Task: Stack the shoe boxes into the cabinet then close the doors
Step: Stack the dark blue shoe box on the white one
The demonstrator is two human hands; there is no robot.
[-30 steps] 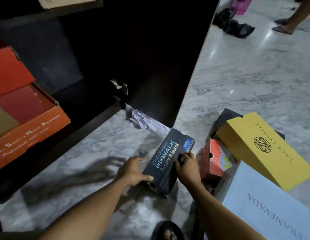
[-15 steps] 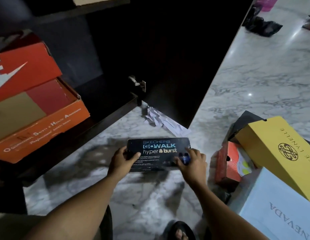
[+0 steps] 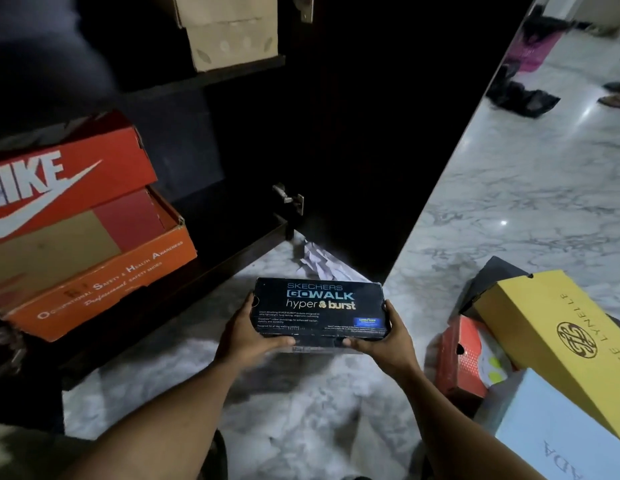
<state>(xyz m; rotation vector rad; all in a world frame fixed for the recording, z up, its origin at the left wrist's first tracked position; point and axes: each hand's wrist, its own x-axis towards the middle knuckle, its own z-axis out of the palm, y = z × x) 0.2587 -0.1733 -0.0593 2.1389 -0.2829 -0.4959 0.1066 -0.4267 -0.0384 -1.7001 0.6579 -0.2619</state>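
Observation:
A black Skechers shoe box (image 3: 319, 308) is held level above the marble floor, lid side facing me. My left hand (image 3: 247, 336) grips its left end and my right hand (image 3: 386, 339) grips its right end. Just ahead stands the dark cabinet (image 3: 232, 188) with its right door (image 3: 388, 133) swung open. On the lower shelf at the left a red Nike box (image 3: 69, 174) lies on an open orange safety-shoe box (image 3: 104, 275). A beige cardboard box (image 3: 232, 32) sits on the upper shelf.
To my right on the floor lie a yellow box (image 3: 558, 344), a small red-orange box (image 3: 464, 358), a pale blue box (image 3: 561, 434) and a dark box (image 3: 492, 282). Crumpled white paper (image 3: 322, 263) lies by the door's foot. Dark bags (image 3: 523, 95) sit far right.
Both hands have lifted the black box off the floor, turned it level and brought it toward the cabinet. My view has tilted up, showing more of the shelves.

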